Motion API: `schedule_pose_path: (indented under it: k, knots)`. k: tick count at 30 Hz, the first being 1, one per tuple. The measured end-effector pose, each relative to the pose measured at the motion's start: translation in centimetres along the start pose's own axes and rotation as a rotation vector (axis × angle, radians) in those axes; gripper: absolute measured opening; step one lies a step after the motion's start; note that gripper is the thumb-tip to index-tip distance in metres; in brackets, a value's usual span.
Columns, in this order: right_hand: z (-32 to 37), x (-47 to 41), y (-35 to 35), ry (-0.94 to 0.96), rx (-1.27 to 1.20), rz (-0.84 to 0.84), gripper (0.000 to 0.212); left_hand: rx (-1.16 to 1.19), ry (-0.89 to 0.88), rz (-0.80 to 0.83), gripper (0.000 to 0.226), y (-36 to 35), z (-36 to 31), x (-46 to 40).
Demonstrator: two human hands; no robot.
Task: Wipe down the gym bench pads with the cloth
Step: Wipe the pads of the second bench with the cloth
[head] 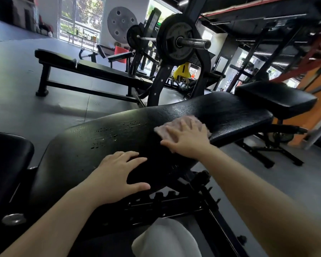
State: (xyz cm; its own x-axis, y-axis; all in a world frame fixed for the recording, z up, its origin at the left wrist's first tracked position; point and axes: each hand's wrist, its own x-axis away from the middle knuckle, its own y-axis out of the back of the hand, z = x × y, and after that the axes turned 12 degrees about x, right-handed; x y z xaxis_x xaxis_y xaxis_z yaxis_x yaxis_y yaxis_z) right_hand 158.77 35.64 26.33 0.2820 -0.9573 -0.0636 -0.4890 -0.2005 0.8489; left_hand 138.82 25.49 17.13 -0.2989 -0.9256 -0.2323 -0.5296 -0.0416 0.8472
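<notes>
On the long black bench pad (pixel 104 145) in the middle of the view, two bare hands lie flat. The right hand (pixel 188 140) presses down on one pink cloth (pixel 183 127) with its fingers spread out straight, so the cloth is pinned between the hand and the pad. The cloth sits near the pad's near edge, past the middle, toward the far end. The left hand (pixel 117 175) rests on the pad with loose, spread fingers and holds nothing. Its thumb lies close to the near edge of the pad.

Small wet drops (pixel 107 135) dot the pad to the left of the cloth. There is bare pad on both sides of the cloth, more of it to the left.

A second, smaller pad (pixel 275 98) sits just past the far end of the long one, raised a little higher. A third pad (pixel 6 164) shows at the left edge, dark and partly cut off.

Behind the bench there is open grey floor (pixel 17 89). One more bench (pixel 93 71) stands there, well apart. A bar with two round weight plates (pixel 176 39) hangs on a rack (pixel 161 78) near the far side of the long pad.
</notes>
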Motion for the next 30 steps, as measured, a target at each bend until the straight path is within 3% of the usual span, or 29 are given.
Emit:
schedule_pose_path:
  k: [3, 6, 10, 13, 19, 22, 24, 27, 30]
  knots:
    - [2.9, 1.4, -0.1, 0.149, 0.033, -0.032, 0.061, -0.004, 0.001, 0.009, 0.126, -0.2, -0.1, 0.1]
    - [0.0, 0.2, -0.5, 0.152, 0.002, -0.050, 0.053, -0.003, 0.006, 0.020, 0.119, -0.3, -0.1, 0.0]
    - [-6.0, -3.8, -0.5, -0.123, -0.007, 0.049, 0.057, 0.022, 0.009, 0.017, 0.113, -0.3, -0.1, -0.1]
    - [-5.1, -5.9, 0.0, -0.215, -0.008, 0.102, 0.062, 0.049, 0.004, 0.007, 0.111, -0.2, 0.0, -0.2]
    - [4.9, -3.6, 0.9, 0.208, -0.014, 0.059, 0.055, 0.041, -0.007, -0.026, 0.099, -0.2, -0.1, -0.4]
    - [4.4, -2.6, 0.5, 0.305, 0.035, 0.035, 0.051, 0.026, -0.005, -0.025, 0.099, -0.4, 0.0, -0.4]
    - [1.2, -3.9, 0.3, 0.256, 0.040, 0.044, 0.051, 0.050, 0.002, -0.015, 0.097, -0.2, 0.0, -0.2]
    - [-3.9, -7.1, 0.2, 0.021, 0.014, 0.095, 0.054, 0.073, 0.031, -0.021, 0.093, 0.3, 0.4, 0.1]
    - [-3.8, -9.7, 0.3, -0.112, -0.006, 0.135, 0.057, 0.032, 0.074, -0.067, 0.100, 0.4, 1.6, 0.1]
